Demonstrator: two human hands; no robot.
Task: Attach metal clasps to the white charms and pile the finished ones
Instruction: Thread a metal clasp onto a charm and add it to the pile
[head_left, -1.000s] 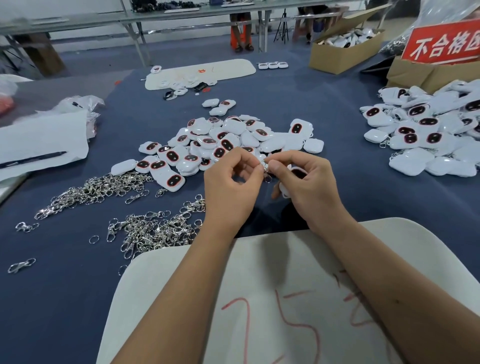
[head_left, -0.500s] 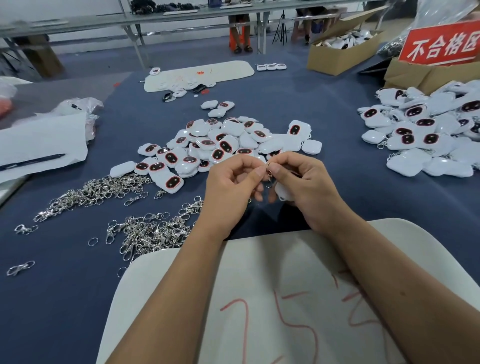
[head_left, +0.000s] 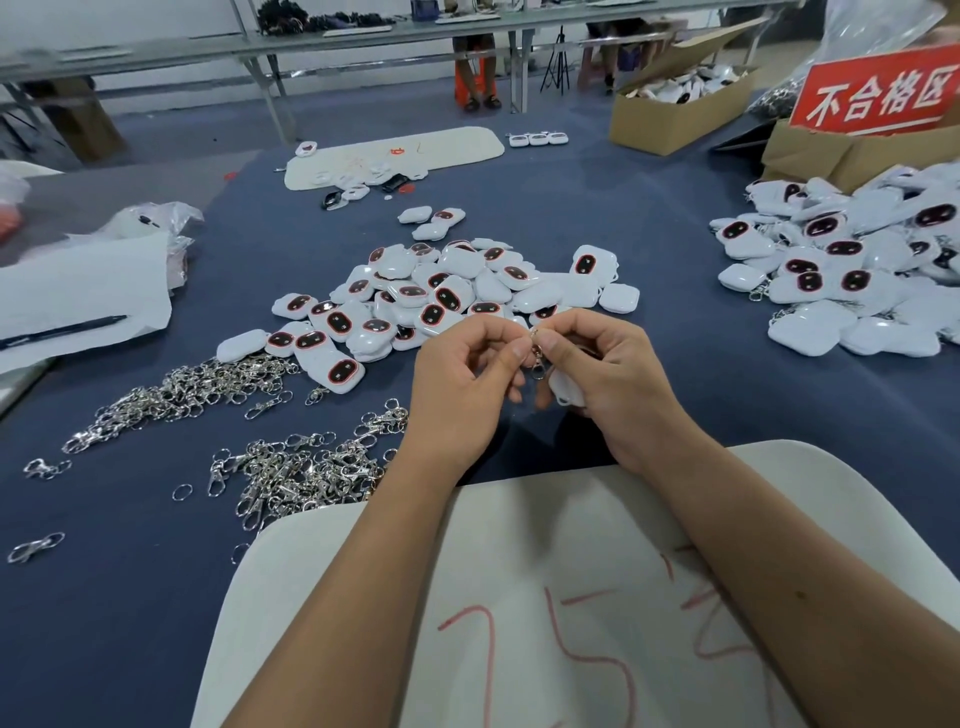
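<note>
1. Two hands meet above the table: the left hand (head_left: 462, 384) and the right hand (head_left: 608, 379) pinch one metal clasp (head_left: 537, 358) between thumb and forefinger tips, the other fingers curled.
2. The clasp hangs between the two sets of fingertips. A white charm (head_left: 566, 389) sits under the right hand's curled fingers, just below the clasp; whether the two are joined cannot be told.
3. The work surface is a dark blue table cover (head_left: 130, 597). A white sheet with red marks (head_left: 571, 597) lies under the forearms.
4. Loose clasps (head_left: 291, 473) lie in heaps to the left of the hands. A pile of charms (head_left: 441, 296) lies just beyond the hands; a second pile (head_left: 857, 270) lies well apart at the right.
5. Cardboard boxes (head_left: 670, 114) and a red sign (head_left: 878, 93) stand at the far right; metal benches run along the back.
6. The charms are white, rounded and glossy, many with a dark oval ringed in red.
</note>
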